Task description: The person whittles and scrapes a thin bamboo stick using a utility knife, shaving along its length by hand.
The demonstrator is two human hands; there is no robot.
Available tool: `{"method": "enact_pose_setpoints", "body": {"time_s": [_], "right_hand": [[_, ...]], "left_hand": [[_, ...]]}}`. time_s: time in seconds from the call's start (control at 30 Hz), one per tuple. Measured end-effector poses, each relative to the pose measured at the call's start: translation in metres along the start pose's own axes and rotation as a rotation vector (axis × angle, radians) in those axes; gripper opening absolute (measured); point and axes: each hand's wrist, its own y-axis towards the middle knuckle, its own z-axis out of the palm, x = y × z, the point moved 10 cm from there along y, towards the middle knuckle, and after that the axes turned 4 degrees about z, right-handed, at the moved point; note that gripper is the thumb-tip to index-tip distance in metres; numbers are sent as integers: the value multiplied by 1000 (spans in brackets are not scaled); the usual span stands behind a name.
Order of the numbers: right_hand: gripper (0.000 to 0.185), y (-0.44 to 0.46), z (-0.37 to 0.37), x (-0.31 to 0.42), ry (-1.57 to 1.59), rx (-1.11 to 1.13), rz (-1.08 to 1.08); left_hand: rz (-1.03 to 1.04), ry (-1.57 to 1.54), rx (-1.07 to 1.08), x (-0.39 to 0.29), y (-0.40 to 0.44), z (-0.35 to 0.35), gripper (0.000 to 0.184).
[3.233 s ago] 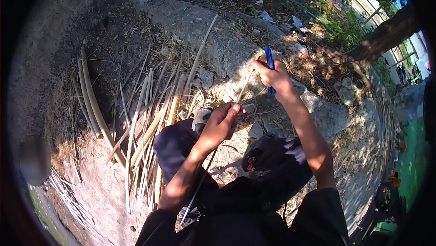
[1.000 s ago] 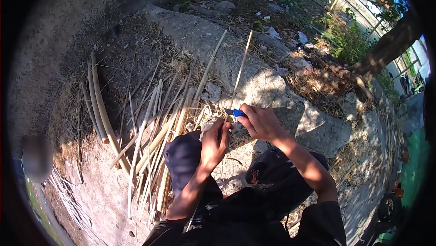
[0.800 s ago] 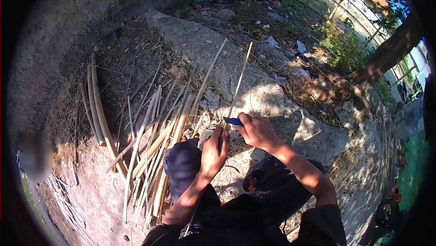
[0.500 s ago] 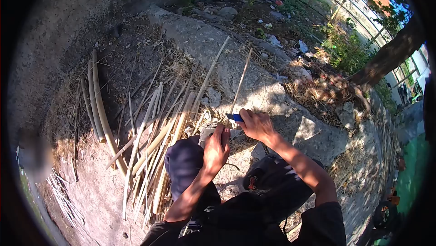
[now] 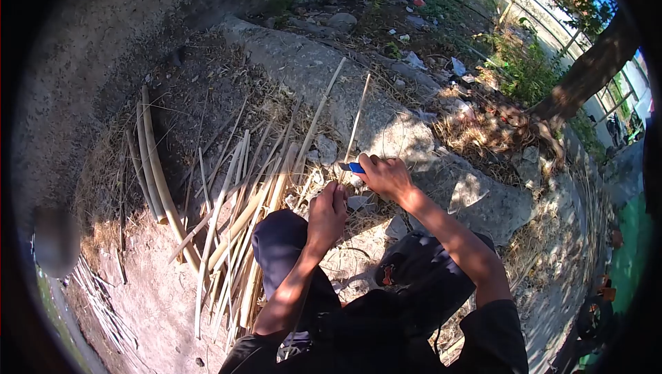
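My right hand (image 5: 385,175) is closed around a blue utility knife (image 5: 355,167), its blade end pointing left. The blade end lies against or just in front of a thin pale bamboo strip (image 5: 357,115), which rises up and slightly right from between my hands. Lower and to the left, my left hand (image 5: 327,215) is closed on the near end of that strip; its fingers hide the end. Both hands are above my knees, close together but apart.
A pile of bamboo strips (image 5: 238,236) lies left of my legs. Farther left are thicker curved bamboo pieces (image 5: 155,160). A concrete slab (image 5: 296,56) crosses ahead, with dry grass (image 5: 483,136) and a tree trunk (image 5: 593,77) on the right. Thin pale sticks (image 5: 103,305) lie lower left.
The strip now leans a little more upright, its tip shifted left. My right hand with the knife has moved slightly up and left, and my left hand slightly up. The view has shifted a little.
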Motion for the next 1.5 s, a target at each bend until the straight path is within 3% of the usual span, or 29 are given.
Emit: {"method": "enact_pose_setpoints", "body": {"time_s": [0.03, 0.1, 0.17, 0.2, 0.23, 0.27, 0.33, 0.43, 0.53, 0.67, 0.73, 0.93, 1.03, 1.17, 1.5], "right_hand": [[35, 2, -3, -1, 27, -27, -22], [34, 4, 13, -76, -6, 42, 354], [31, -7, -11, -163, -263, -169, 390], [28, -14, -9, -192, 44, 65, 557], [31, -15, -39, -182, -186, -118, 445], [35, -24, -40, -196, 19, -88, 589], [39, -22, -67, -176, 42, -251, 561], [41, -16, -67, -130, 486, -99, 614], [31, -4, -76, -64, 527, -62, 320], [25, -5, -72, -13, 543, -2, 114], [28, -10, -62, -1, 535, 151, 121], [32, -19, -36, 14, 439, 167, 53], [33, -22, -31, 16, 405, 195, 66], [34, -25, -21, 17, 403, 225, 44], [34, -12, -2, 15, 227, 233, 53]], "left_hand": [[2, 9, 4, -4, 1, -1, 24], [10, 20, 14, -6, -8, 1, 23], [-5, 8, 146, 14, -33, 15, 24], [35, -26, 99, 21, -35, 9, 26], [-79, -124, 119, 29, -34, 7, 27], [-104, -140, 127, 29, -27, 6, 30], [-139, -157, 135, 27, -14, 10, 32], [-291, -503, 215, 31, -15, 32, 38], [-328, -617, 261, 32, -24, 50, 38], [-301, -547, 225, 22, -23, 46, 38], [-303, -567, 204, 18, -23, 43, 37], [-241, -566, 198, 28, -22, 47, 37], [-9, -271, 109, 27, -16, 35, 39], [-85, -39, 84, 10, -19, 20, 27], [47, 49, -22, 5, -13, 12, 26]]}}
